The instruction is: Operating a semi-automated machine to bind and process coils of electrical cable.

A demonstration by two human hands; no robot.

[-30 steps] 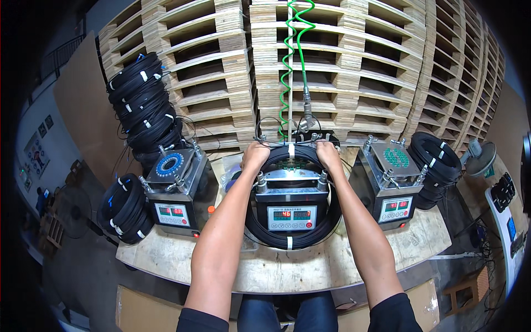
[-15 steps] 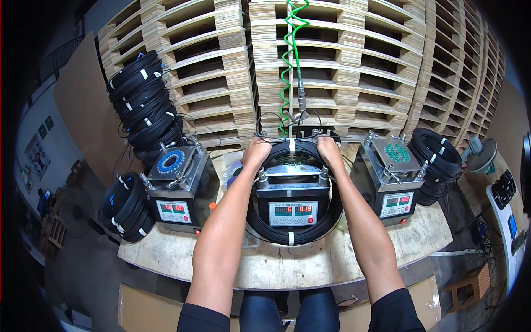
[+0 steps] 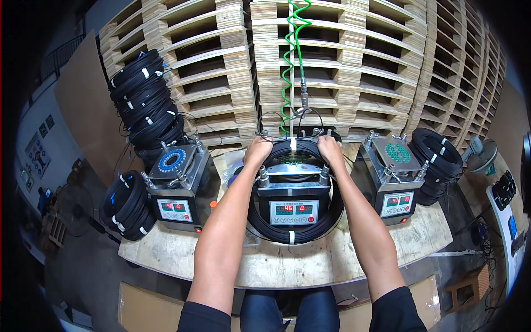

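A large coil of black cable (image 3: 292, 237), bound with white tape, rings the middle bench machine (image 3: 293, 192), which has a front panel with a lit red display. Both my arms reach over the bench to the coil's far side. My left hand (image 3: 258, 150) is closed at the coil's upper left, beside a metal post of the machine. At the upper right, my right hand (image 3: 331, 149) is closed on the coil in the same way. The fingertips of both hands are mostly hidden. Green pieces partly show on the machine's top, inside the ring.
Similar machines stand left (image 3: 177, 188), with a blue ring of parts on top, and right (image 3: 392, 177), with green parts. Black coils (image 3: 145, 105) are piled at left, more coils (image 3: 434, 152) at right. Wooden pallets (image 3: 332, 61) rise behind; a green spiral hose (image 3: 287, 50) hangs down.
My hands and the coil keep nearly the same place. The view shifts slightly, and the lit display digits look different.
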